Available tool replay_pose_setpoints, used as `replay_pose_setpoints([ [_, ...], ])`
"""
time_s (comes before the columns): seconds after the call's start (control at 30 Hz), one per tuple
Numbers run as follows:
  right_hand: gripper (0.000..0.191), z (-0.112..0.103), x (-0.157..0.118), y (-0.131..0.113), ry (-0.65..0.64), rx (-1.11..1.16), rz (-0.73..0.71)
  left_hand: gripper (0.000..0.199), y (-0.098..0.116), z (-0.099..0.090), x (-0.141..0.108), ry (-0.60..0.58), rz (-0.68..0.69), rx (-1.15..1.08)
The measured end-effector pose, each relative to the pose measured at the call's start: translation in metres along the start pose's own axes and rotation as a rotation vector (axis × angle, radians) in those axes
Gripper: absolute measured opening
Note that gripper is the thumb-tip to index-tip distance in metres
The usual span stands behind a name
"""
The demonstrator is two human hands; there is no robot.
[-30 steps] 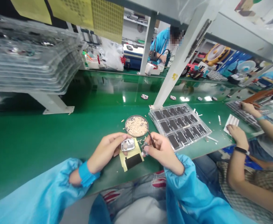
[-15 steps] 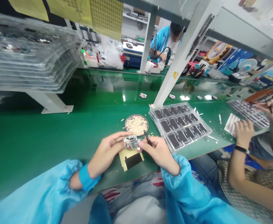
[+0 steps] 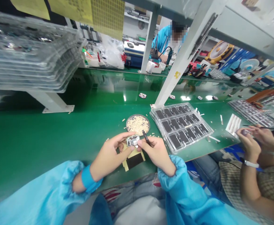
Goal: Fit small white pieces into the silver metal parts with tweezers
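Note:
Between both hands, just above the bench, is a small rounded electronic device (image 3: 132,141) with a silver and white inside. My left hand (image 3: 110,154) grips its left end between thumb and fingers. My right hand (image 3: 157,153) is closed around a slim black pen-like tool (image 3: 146,137) with pale lettering, its upper end pointing up and away. The right thumb and fingertip also touch the device's right edge; the tool's lower end is hidden. Beneath the hands lies a yellow sheet (image 3: 125,165) bearing a black rectangle. Right behind them, a round dish (image 3: 127,128) holds many tiny cream-coloured pieces.
Stacked clear trays (image 3: 188,139) with dark rectangular parts lie right of my hands. A white shelf post (image 3: 172,67) rises behind them. More trays (image 3: 33,68) are piled at upper left. A co-worker's hands (image 3: 256,140) work at far right; another person (image 3: 162,40) sits across the bench.
The device has turned in my fingers, showing its inside more squarely, and my left thumb has shifted lower along it. At right, the co-worker's hands have come together around a small object.

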State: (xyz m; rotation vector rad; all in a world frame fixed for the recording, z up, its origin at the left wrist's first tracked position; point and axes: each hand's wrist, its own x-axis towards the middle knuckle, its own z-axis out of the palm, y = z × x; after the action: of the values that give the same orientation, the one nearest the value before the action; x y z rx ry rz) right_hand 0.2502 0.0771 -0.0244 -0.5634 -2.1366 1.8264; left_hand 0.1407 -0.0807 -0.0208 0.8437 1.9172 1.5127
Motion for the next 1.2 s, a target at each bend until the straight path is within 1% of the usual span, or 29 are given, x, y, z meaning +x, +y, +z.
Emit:
replay_pose_setpoints([
  [0.17,0.03,-0.0007,0.0014,-0.0002,-0.033,0.011,-0.02,0.046,-0.0013,-0.0009,-0.0016,0.05,0.052,0.187],
  [0.3,0.029,-0.0019,0.0035,0.0027,-0.058,0.016,-0.028,0.045,-0.0017,-0.0029,-0.0021,0.06,0.073,0.26],
  [0.5,0.023,-0.0033,0.0055,0.0034,-0.042,-0.018,-0.041,0.048,-0.0046,-0.0018,0.0007,0.07,0.066,0.193],
  [0.67,0.022,-0.0051,0.0058,0.001,-0.083,0.039,-0.039,0.054,-0.0087,-0.0018,0.0032,0.073,0.042,0.18],
  [1.2,0.021,-0.0021,0.0081,0.0041,-0.073,0.061,-0.04,0.054,-0.01,-0.0027,0.0027,0.071,0.02,0.174],
])
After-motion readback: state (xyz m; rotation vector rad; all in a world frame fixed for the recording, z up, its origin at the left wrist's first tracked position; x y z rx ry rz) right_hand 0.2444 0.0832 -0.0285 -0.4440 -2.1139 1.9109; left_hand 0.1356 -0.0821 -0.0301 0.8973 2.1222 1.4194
